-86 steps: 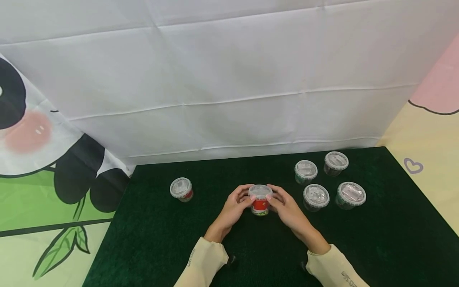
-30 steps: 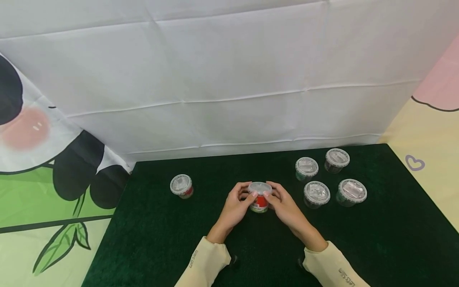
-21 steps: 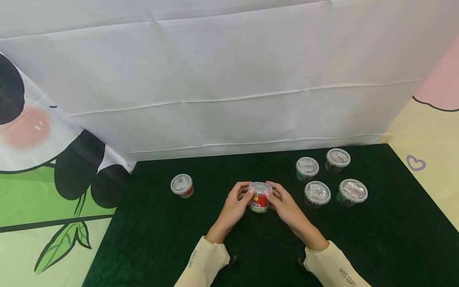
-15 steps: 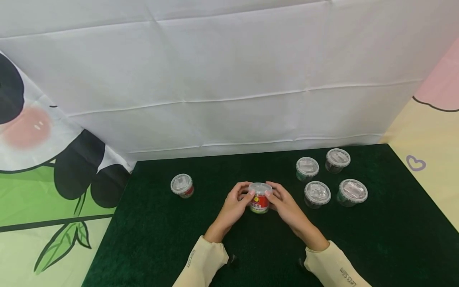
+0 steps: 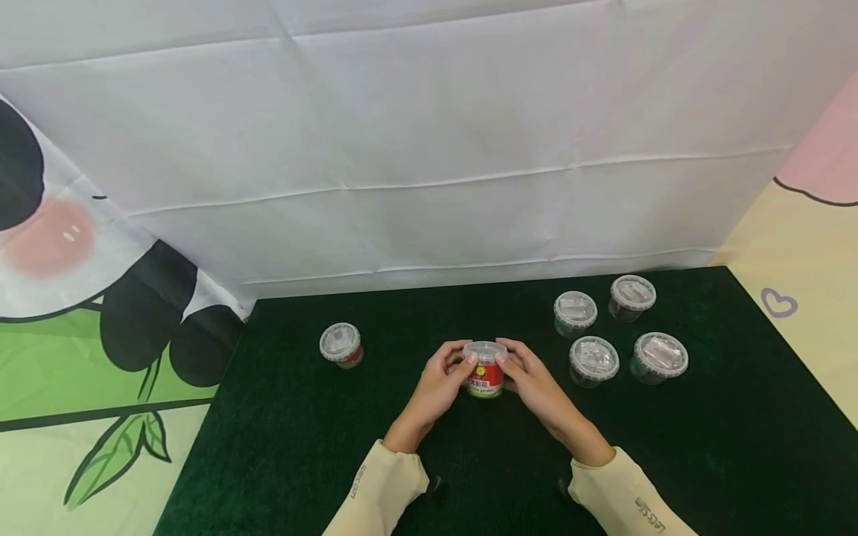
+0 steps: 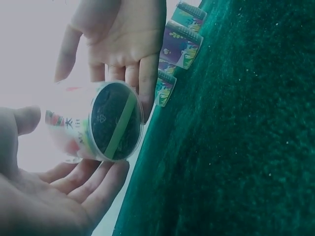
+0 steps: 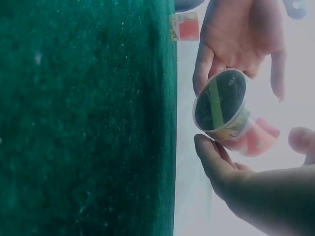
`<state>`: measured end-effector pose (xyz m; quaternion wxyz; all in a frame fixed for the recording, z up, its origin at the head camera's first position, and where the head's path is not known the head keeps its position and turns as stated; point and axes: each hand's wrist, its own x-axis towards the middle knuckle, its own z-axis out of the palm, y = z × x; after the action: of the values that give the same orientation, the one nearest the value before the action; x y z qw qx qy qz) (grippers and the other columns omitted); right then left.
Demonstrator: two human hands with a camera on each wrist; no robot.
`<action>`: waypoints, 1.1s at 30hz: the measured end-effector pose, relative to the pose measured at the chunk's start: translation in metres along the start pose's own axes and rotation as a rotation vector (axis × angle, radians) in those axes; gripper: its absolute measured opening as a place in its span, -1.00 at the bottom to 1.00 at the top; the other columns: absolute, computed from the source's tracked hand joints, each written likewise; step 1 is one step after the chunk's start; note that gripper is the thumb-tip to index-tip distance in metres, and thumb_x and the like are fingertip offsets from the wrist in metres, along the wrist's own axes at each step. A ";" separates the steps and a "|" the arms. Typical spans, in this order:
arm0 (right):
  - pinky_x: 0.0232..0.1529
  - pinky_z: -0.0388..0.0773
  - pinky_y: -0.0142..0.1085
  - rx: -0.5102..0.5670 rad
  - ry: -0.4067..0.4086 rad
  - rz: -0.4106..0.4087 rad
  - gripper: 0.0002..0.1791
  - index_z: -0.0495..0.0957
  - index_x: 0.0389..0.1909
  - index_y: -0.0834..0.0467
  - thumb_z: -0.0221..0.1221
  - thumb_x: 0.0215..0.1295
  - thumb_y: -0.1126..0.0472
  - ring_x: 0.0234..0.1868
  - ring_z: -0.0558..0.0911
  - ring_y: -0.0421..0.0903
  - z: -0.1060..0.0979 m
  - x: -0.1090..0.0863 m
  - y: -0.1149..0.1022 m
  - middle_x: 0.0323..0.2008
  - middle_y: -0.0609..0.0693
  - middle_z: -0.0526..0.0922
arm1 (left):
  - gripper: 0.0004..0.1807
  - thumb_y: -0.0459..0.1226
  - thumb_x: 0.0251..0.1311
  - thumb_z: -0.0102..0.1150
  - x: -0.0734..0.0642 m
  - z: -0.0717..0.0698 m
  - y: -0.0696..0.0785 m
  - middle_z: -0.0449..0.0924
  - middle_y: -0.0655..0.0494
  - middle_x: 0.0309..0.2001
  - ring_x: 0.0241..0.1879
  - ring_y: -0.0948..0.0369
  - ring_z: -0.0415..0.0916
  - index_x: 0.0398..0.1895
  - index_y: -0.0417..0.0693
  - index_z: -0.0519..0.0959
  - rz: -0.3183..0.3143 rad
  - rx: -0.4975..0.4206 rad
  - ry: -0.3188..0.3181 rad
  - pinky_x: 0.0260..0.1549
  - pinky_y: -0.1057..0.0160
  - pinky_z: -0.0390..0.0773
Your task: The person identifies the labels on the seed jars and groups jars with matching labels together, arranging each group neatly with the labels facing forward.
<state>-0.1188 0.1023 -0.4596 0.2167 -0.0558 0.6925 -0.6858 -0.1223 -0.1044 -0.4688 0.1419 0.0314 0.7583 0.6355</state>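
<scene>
Between both hands is a small clear-lidded plastic tub (image 5: 485, 376) with a red label, a yellow flower and white lettering, lid up. My left hand (image 5: 437, 388) grips its left side, thumb toward me and fingers curled behind. My right hand (image 5: 541, 393) grips the opposite side the same way. In the left wrist view the tub's base (image 6: 116, 120) shows dark contents and a pale green strip. The right wrist view also shows this base (image 7: 221, 101), raised off the cloth. The far side of the tub is hidden in the head view.
A similar red-labelled tub (image 5: 340, 345) stands at the left on the dark green cloth (image 5: 295, 439). Several lidded tubs stand at the right, including a front one (image 5: 593, 359) and a far one (image 5: 632, 296). A white curtain (image 5: 429, 149) hangs behind the table.
The tub has been turned in the hands, so the label's yellow flower and lettering have come round to the front. Both hands stay in nearly the same place; the other tubs have not moved.
</scene>
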 end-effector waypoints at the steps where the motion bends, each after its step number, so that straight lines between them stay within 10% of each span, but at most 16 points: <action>1: 0.51 0.31 0.20 -0.003 0.006 -0.003 -0.37 0.02 0.64 0.25 -0.13 0.75 0.06 0.54 0.32 0.31 0.000 0.000 0.000 0.52 0.36 0.28 | -0.43 -0.05 0.61 0.06 0.000 0.000 0.000 0.53 -0.14 0.32 0.22 0.00 0.60 0.50 -0.15 0.32 0.000 -0.001 0.010 0.24 0.00 0.59; 18: 0.45 0.41 0.18 -0.088 0.079 0.000 -0.43 0.13 0.59 0.27 -0.07 0.72 0.13 0.44 0.46 0.29 0.010 0.001 0.001 0.42 0.36 0.42 | -0.46 -0.04 0.52 0.21 -0.001 0.009 -0.001 0.48 -0.14 0.28 0.17 -0.03 0.53 0.37 -0.14 0.39 -0.013 0.076 0.134 0.09 -0.03 0.62; 33: 0.47 0.37 0.19 -0.013 0.014 -0.007 -0.43 0.13 0.58 0.28 -0.09 0.72 0.13 0.47 0.42 0.29 0.005 -0.001 0.001 0.44 0.36 0.40 | -0.39 -0.02 0.54 0.16 -0.004 0.000 0.001 0.51 -0.12 0.28 0.07 0.09 0.57 0.47 -0.16 0.36 -0.043 0.048 0.051 0.08 0.06 0.66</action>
<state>-0.1160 0.0977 -0.4601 0.2091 -0.0551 0.6981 -0.6825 -0.1191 -0.1053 -0.4672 0.1354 0.0021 0.7771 0.6146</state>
